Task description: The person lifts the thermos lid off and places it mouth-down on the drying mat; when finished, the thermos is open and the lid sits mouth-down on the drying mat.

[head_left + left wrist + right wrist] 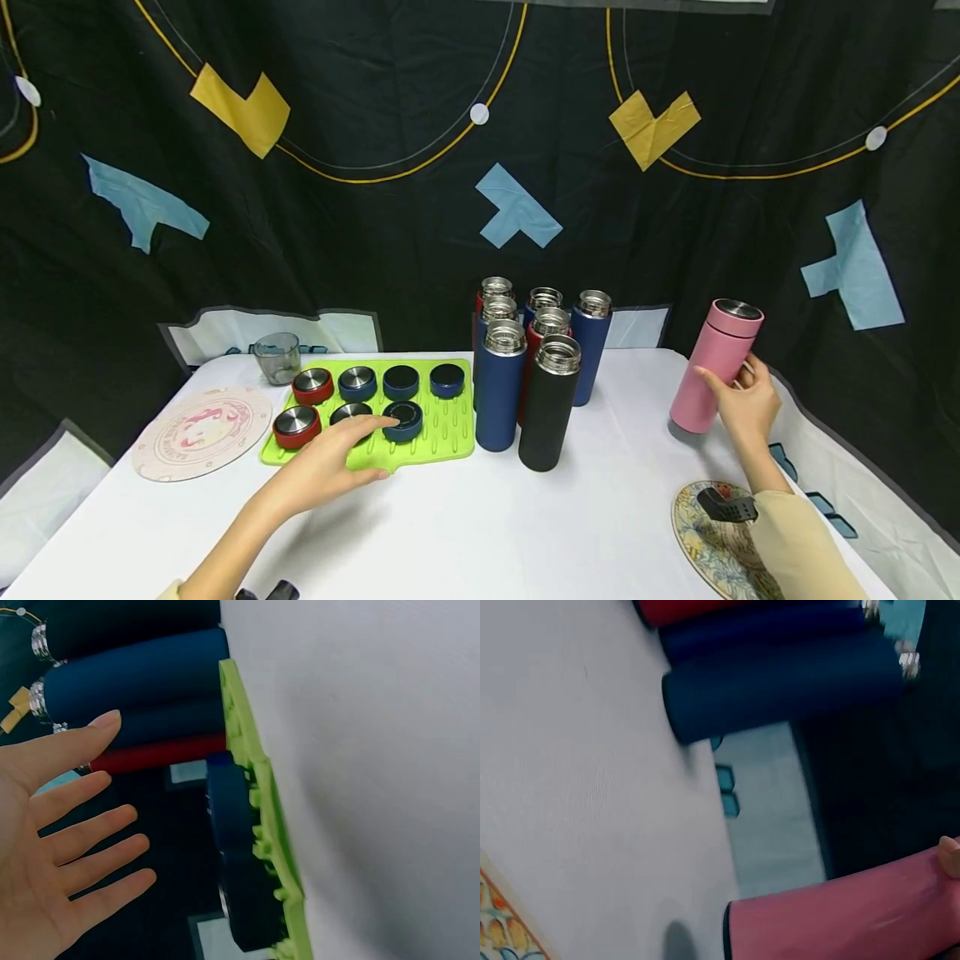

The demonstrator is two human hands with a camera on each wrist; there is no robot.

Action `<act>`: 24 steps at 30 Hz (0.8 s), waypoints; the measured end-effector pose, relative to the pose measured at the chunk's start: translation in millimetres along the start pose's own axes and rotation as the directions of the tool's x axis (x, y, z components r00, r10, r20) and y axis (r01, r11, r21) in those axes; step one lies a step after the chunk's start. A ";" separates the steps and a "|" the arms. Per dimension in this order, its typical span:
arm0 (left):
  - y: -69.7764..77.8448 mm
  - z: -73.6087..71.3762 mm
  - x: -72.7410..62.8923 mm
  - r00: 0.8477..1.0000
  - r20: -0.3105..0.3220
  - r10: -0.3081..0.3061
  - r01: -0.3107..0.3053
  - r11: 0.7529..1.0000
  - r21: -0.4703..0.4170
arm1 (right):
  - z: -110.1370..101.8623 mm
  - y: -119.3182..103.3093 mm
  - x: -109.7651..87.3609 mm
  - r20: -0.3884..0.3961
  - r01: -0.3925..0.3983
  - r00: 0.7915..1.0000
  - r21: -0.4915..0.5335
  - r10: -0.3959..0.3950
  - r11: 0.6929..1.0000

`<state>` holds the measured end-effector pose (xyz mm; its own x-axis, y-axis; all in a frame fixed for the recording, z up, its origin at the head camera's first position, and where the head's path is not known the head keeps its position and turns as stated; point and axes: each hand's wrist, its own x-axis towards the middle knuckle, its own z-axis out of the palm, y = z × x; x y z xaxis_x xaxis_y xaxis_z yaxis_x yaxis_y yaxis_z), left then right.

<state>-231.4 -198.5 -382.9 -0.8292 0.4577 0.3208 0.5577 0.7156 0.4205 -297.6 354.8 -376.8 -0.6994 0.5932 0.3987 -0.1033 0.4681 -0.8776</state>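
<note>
My right hand (750, 404) grips a pink thermos bottle (712, 367) with its lid on, at the right side of the table. The bottle leans slightly, and its base appears just off the tabletop in the right wrist view. My left hand (326, 467) hovers with spread fingers at the front of a green drying mat (446, 437), holding nothing. Nearest its fingertips is a dark blue lid (402, 423). Red lids (297, 427) and other dark lids (447, 381) sit on the mat; one is partly hidden behind the hand.
Several lidless thermos bottles, blue (500, 400), red and black (551, 408), stand grouped at mid-table. A glass cup (278, 358) and a round pink-printed mat (202, 433) are at left. A patterned round mat (708, 533) lies partly under the right forearm. A black curtain (420, 250) hangs behind.
</note>
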 end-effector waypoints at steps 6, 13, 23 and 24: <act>16.0 -3.5 8.8 0.997 -0.078 0.013 -0.012 1.000 0.008 | -10.1 -22.7 -17.5 0.119 -0.021 0.993 0.003 0.020 1.000; 32.4 -8.2 20.2 0.988 -0.141 0.063 -0.064 0.998 -0.001 | -21.6 -48.8 -47.6 0.235 0.045 0.971 -0.013 -0.041 0.999; 50.6 -9.1 29.4 0.977 -0.188 0.096 -0.101 0.995 -0.018 | -27.4 -73.8 -88.9 0.327 0.187 0.924 0.066 -0.198 0.980; 52.0 -8.8 30.2 0.977 -0.190 0.094 -0.100 0.995 -0.019 | -27.3 -76.0 -93.1 0.335 0.196 0.918 0.077 -0.211 0.977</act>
<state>-227.2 -152.0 -343.9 -0.7507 0.4146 0.5144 0.6382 0.6565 0.4021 -205.4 281.9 -340.0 -0.8574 0.2266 0.4621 -0.2928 0.5237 -0.8000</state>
